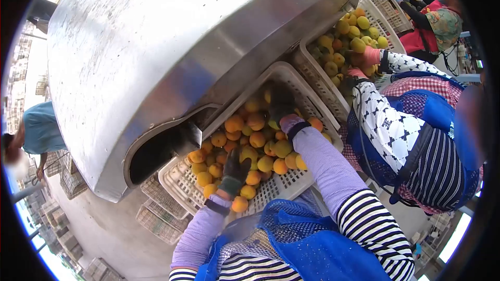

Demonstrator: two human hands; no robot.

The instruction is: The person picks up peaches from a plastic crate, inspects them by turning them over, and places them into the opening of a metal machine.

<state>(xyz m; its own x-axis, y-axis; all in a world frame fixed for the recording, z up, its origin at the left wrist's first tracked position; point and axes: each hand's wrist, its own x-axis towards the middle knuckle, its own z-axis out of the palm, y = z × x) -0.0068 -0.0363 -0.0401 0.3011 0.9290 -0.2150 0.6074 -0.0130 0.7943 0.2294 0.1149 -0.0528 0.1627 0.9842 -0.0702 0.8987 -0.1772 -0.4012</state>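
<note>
A white plastic crate (179, 179) in front of me holds several orange and yellow round fruits (256, 138). My left hand (235, 170), in a dark glove, rests among the fruits at the crate's near end with its fingers spread. My right hand (281, 105), also dark-gloved, reaches into the far part of the same crate, fingers curled down onto the fruit; whether it grips one is unclear. I wear lilac sleeves and a blue apron (307, 244).
A large steel machine (172, 36) with a dark chute opening (156, 151) overhangs the crate. A co-worker (411, 130) on my right reaches a pink-gloved hand (367, 57) into a second fruit crate (317, 75). Empty crates (156, 213) lie below. Another person (36, 130) stands at left.
</note>
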